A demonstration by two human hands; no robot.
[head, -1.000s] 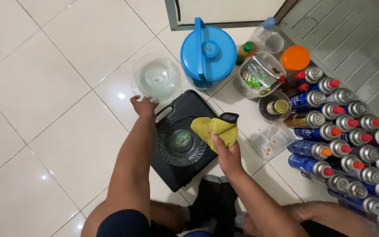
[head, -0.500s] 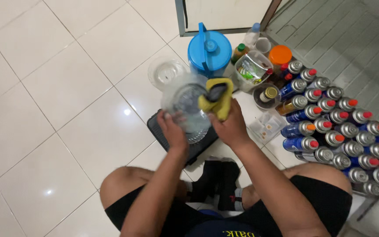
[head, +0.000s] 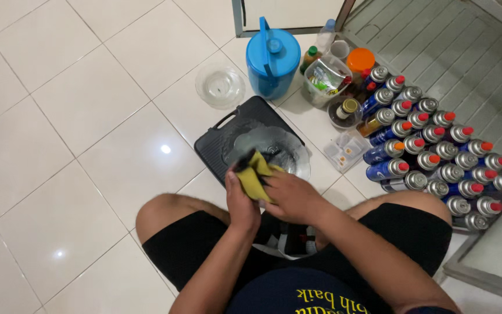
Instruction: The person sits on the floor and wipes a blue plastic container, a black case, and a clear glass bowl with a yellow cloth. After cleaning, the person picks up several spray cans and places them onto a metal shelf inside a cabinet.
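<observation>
White floor tiles (head: 88, 116) fill most of the view, with a person sitting on them, knees apart. To the right, rows of blue spray cans (head: 431, 151) with red and silver caps stand packed together beside a grey ridged mat (head: 437, 46). A blue jug (head: 272, 61) with a lid stands at the top, and near it are a clear tub (head: 325, 78) of packets, an orange-lidded jar (head: 360, 59) and a small bottle (head: 348, 108). A black tray (head: 228, 136) lies on the floor in front of the knees. A glass lid (head: 283, 154) is held over the tray, tilted toward the person. A glass bowl (head: 220, 85) sits on the tiles apart from the tray, left of the jug. The left hand (head: 242, 200) grips the lid's near edge, fingers curled around it. The right hand (head: 291, 195) is closed on a yellow cloth (head: 254, 174), pressing it against the lid just beside the left hand.
</observation>
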